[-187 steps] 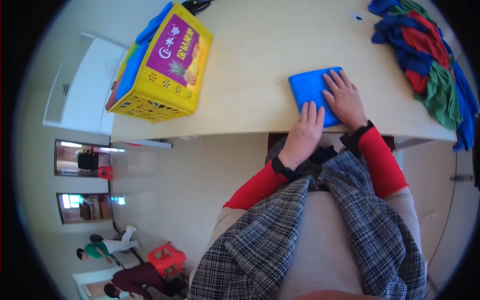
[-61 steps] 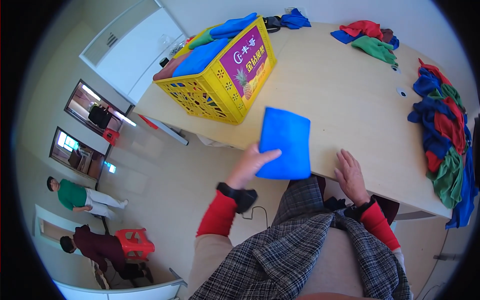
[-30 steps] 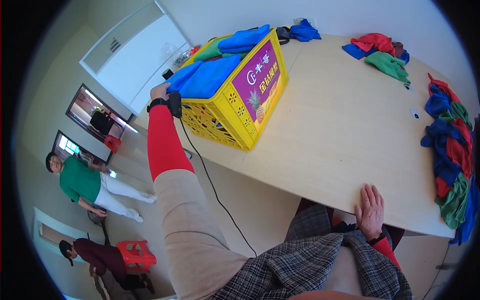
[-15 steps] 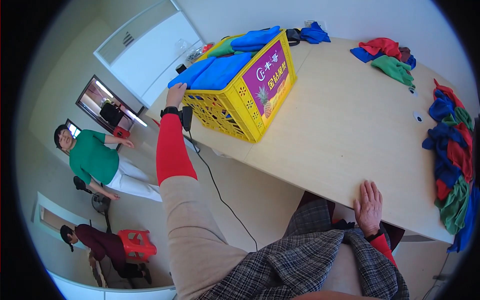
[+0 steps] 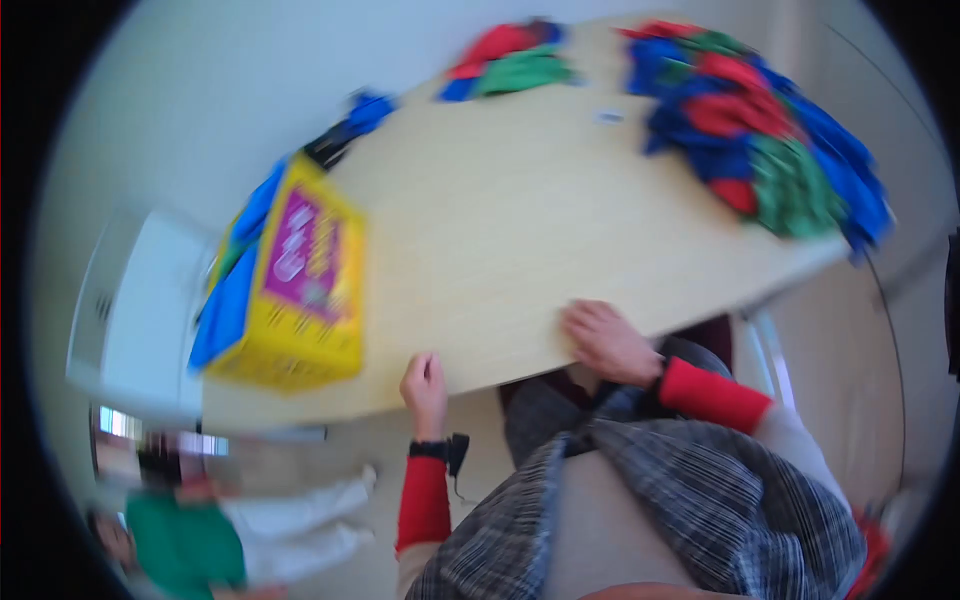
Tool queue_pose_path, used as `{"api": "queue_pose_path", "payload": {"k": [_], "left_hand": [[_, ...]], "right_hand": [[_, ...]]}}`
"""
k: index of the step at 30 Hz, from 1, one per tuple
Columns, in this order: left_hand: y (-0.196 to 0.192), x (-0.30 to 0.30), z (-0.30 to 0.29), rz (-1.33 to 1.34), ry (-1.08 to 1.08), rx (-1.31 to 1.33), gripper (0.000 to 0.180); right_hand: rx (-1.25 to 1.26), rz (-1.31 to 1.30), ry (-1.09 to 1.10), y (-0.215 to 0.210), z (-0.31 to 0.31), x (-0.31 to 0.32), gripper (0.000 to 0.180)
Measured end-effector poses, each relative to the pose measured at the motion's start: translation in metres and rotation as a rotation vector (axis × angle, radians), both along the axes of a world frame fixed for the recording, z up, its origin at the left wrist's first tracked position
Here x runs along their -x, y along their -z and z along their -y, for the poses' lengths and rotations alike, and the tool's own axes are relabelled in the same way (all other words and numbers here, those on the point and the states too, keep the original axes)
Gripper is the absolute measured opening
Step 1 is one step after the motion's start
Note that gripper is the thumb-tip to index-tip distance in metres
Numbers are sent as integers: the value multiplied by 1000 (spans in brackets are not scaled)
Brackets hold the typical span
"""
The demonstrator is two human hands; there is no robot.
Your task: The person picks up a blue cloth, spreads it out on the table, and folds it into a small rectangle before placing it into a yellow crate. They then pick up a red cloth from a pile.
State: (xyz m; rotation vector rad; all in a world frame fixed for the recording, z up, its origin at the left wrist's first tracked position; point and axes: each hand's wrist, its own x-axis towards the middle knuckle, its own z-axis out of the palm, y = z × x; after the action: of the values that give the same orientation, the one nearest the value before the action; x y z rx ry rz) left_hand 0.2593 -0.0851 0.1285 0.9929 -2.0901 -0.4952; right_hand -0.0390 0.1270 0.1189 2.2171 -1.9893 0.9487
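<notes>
My left hand (image 5: 425, 388) hovers at the table's near edge, to the right of the yellow plastic crate (image 5: 343, 300). Its fingers are curled into a loose fist and I see nothing in them. My right hand (image 5: 608, 342) rests palm down on the pale wooden table (image 5: 480, 250), close to the near edge, its fingers lying on the surface and holding nothing. Folded blue cloths (image 5: 225, 310) fill the crate, with some green among them. The picture is smeared by motion, so fine details are lost.
A heap of red, blue and green cloths (image 5: 740, 130) covers the table's right end. A smaller cloth pile (image 5: 510, 62) lies at the far edge, and a blue cloth (image 5: 370, 112) with something black sits behind the crate. A person in green (image 5: 185, 545) is at the lower left.
My left hand has let go of the blue cloth in the crate and come back to the near table edge. The view has swung right; my right hand still lies on the table.
</notes>
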Motion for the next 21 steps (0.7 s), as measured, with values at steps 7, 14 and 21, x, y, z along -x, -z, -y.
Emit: {"api": "queue_pose_path", "payload": {"k": [7, 14, 21], "left_hand": [[13, 120, -80, 59, 282, 82, 4], [19, 132, -86, 135, 308, 162, 6], [18, 140, -90, 134, 300, 151, 4]], "right_hand": [[14, 171, 73, -17, -26, 61, 25], [575, 356, 766, -84, -74, 250, 16], [534, 43, 1355, -119, -107, 425, 27]]}}
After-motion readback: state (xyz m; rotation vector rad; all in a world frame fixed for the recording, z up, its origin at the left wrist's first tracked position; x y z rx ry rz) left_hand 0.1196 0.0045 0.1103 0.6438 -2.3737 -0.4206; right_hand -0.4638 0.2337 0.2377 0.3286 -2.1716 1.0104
